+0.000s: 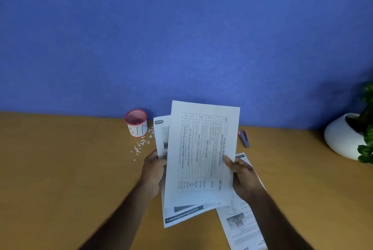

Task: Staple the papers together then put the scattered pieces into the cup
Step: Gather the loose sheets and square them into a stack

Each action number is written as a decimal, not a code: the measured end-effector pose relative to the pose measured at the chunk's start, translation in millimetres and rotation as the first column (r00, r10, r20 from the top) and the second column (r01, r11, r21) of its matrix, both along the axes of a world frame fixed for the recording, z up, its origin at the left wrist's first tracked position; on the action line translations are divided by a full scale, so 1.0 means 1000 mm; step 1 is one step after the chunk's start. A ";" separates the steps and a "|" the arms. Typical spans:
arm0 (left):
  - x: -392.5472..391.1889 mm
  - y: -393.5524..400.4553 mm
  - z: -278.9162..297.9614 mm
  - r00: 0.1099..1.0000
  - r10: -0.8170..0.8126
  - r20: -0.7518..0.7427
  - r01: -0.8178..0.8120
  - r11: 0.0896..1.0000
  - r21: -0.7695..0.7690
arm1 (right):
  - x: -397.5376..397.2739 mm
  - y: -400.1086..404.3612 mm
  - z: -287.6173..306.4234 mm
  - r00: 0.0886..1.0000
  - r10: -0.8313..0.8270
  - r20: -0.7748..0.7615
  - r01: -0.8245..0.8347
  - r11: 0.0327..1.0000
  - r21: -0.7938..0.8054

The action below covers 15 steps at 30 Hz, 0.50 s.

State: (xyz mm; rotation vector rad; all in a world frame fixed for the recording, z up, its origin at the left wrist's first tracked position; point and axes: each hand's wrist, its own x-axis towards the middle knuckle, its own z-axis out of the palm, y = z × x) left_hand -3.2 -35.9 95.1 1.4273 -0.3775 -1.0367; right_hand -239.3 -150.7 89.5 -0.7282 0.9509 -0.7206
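White printed papers point(201, 155) stand lifted off the wooden desk point(70, 169) at the centre of the frame, a sheet with a table in front and a second sheet fanned out behind it to the left and below. Each side is gripped: the left hand point(154, 171) is closed around the left edge of the rear sheet, and the right hand point(243, 175) pinches the right edge of the front sheet, thumb on its face. Another printed sheet point(242, 223) lies flat on the desk under the right forearm, toward the lower right. Left of the papers, near the blue wall point(181, 28), a red mesh cup point(136, 122) stands upright, with small white scattered pieces point(141, 143) on the desk just beside and below it. Right of the papers lies a stapler point(243, 138), apart from both hands. At the far right edge sits a white plant pot point(343, 136).
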 end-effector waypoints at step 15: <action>-0.002 -0.003 -0.011 0.958 0.037 0.284 -0.026 0.999 -0.042 | 0.012 0.017 -0.001 0.972 -0.099 -0.214 0.054 0.976 -0.211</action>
